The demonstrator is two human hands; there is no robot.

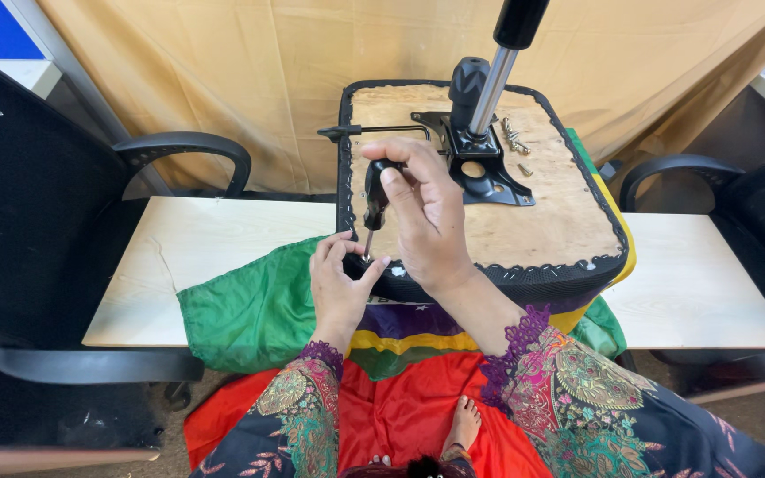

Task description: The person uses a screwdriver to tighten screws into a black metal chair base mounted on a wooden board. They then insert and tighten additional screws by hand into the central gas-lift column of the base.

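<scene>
Low in the frame, a bare foot (464, 423) rests on red cloth (400, 416). Above it, the left hand (340, 281) pinches the screwdriver (374, 196) tip; the right hand (425, 208) is clamped on its black handle, at centre over the upturned chair seat (533, 230) on the table (197, 257).

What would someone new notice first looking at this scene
First, the two hands in the middle: the right hand holds a black-handled screwdriver upright while the left hand pinches at its tip, at the near edge of an upturned chair seat. Behind them a black metal mechanism with a shiny gas cylinder stands on the seat's wooden underside, loose screws beside it.
</scene>
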